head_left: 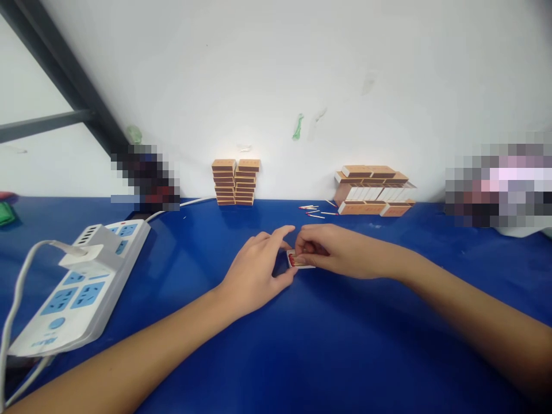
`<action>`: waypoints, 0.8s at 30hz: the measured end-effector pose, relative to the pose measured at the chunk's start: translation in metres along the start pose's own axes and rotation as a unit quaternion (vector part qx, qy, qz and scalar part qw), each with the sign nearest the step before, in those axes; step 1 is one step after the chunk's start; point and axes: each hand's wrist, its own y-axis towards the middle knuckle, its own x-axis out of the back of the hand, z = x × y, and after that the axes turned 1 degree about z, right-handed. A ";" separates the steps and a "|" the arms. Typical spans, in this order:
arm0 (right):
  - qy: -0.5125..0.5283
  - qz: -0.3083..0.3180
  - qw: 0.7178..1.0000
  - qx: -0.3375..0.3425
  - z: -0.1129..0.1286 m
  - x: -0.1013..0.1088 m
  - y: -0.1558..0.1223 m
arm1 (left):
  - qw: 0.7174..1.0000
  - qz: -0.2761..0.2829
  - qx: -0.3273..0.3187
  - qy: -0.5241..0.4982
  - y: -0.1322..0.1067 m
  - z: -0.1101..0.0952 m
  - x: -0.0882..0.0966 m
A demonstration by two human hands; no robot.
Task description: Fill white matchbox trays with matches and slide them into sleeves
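A small open matchbox tray [297, 260] with red-tipped matches lies on the blue table [328, 345] between my hands. My left hand [259, 273] curls round its left end, thumb and forefinger pinching the tray. My right hand [334, 252] rests over its right side, fingers bent down onto the matches inside. Both hands meet at the tray in the middle of the table.
Two neat stacks of closed matchboxes [236, 181] stand against the white wall. Further right is a pile of matchboxes and sleeves [374, 191], with loose matches [314, 211] in front. A white and blue power strip [81, 282] with a plugged cable lies at left.
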 end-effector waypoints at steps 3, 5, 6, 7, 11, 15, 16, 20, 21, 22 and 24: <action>-0.047 -0.056 0.997 -0.013 -0.015 0.005 0.007 | 1.000 0.001 0.003 -0.001 0.000 -0.001 0.001; -0.089 -0.160 0.982 -0.038 -0.037 0.009 0.013 | 1.000 0.006 0.005 -0.001 0.000 -0.002 0.001; -0.110 -0.221 0.968 -0.052 -0.050 0.010 0.016 | 1.000 0.009 0.006 -0.002 0.001 -0.003 0.002; -0.128 -0.262 0.955 -0.056 -0.063 0.011 0.019 | 1.000 0.011 0.008 -0.002 0.000 -0.003 0.002; -0.148 -0.266 0.952 -0.041 -0.098 0.013 0.024 | 1.000 0.010 0.006 -0.002 0.000 -0.003 0.002; -0.156 -0.223 0.961 -0.045 -0.100 0.015 0.027 | 1.000 0.013 0.002 0.001 0.000 -0.003 0.002; -0.152 -0.217 0.963 -0.047 -0.099 0.015 0.028 | 1.000 0.013 0.003 0.002 0.000 -0.004 0.002; -0.119 -0.201 0.971 -0.046 -0.091 0.016 0.029 | 1.000 0.011 0.004 0.004 0.000 -0.003 0.002; -0.109 -0.200 0.973 -0.039 -0.086 0.015 0.027 | 1.000 0.010 0.004 0.004 0.000 -0.003 0.002; -0.098 -0.199 0.975 -0.028 -0.080 0.014 0.025 | 1.000 0.008 0.005 0.007 -0.001 -0.003 0.002; -0.075 -0.188 0.979 -0.002 -0.061 0.009 0.017 | 1.000 0.003 0.008 0.012 -0.001 -0.002 0.001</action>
